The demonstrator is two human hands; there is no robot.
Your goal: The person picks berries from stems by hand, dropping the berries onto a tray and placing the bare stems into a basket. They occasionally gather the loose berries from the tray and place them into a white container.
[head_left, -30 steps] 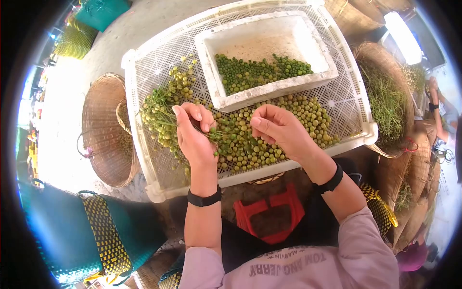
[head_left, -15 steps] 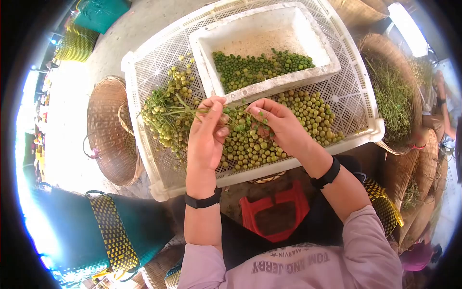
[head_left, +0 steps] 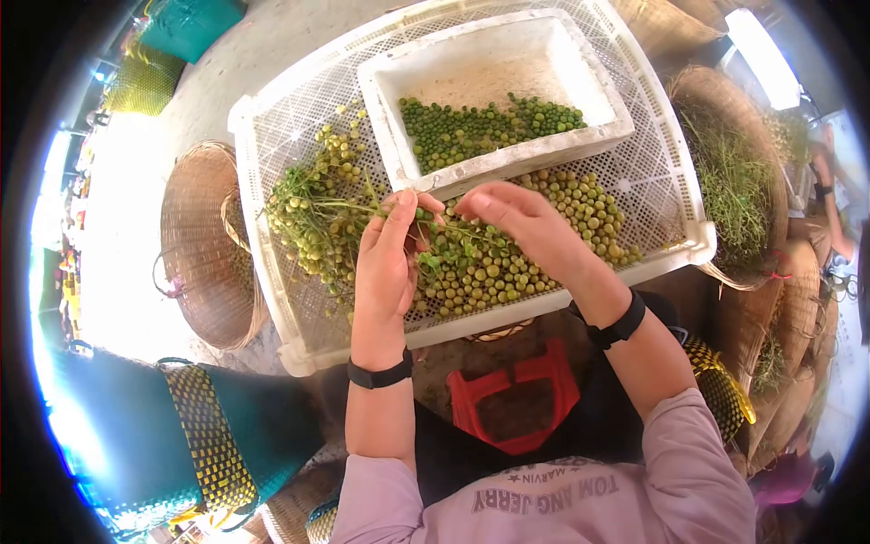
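A worker's left hand, on the near side of the white box, pinches a green sprig between thumb and closed fingers. The right hand, nearer the box's right side, is partly open beside the leaves, apparently holding nothing, though its fingertips are hard to see. Loose yellow-green fruits lie before the box; stemmed bunches sit to its left.

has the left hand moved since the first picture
Yes, the left hand has moved right in view, closer to the near corner of the white box.
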